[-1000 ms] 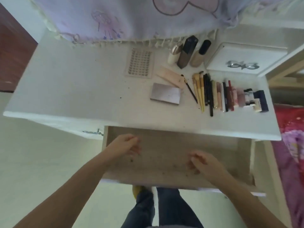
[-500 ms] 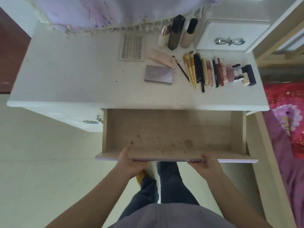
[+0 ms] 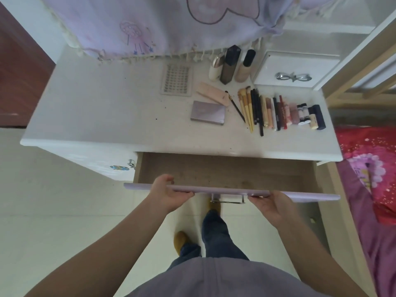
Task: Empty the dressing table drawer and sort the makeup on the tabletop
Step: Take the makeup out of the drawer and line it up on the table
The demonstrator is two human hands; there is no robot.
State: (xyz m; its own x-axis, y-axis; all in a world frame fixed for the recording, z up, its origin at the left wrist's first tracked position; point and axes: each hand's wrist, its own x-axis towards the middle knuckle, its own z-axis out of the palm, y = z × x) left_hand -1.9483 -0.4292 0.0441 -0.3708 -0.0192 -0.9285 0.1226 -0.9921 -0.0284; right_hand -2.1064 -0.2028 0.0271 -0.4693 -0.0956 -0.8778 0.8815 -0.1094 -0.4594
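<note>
Both hands on the drawer front, drawer pulled out well clear of the surface, bare wooden bottom showing. Left hand clamped over the front's top edge, thumb inside, fingers curled under. Right hand gripping the same edge from below, palm up, fingers hidden behind the panel. Metal handle between the two hands, untouched.

Makeup up on the surface, toward the right: grey palette, pink case, brushes and a row of pencils and lipsticks laid side by side, three bottles standing at the back. Wide bare stretch on the surface's left half. Small white drawer box at the back right corner. Fringed lilac cloth hanging behind. Pale tiled floor open to the left, pink bedding close on the right.
</note>
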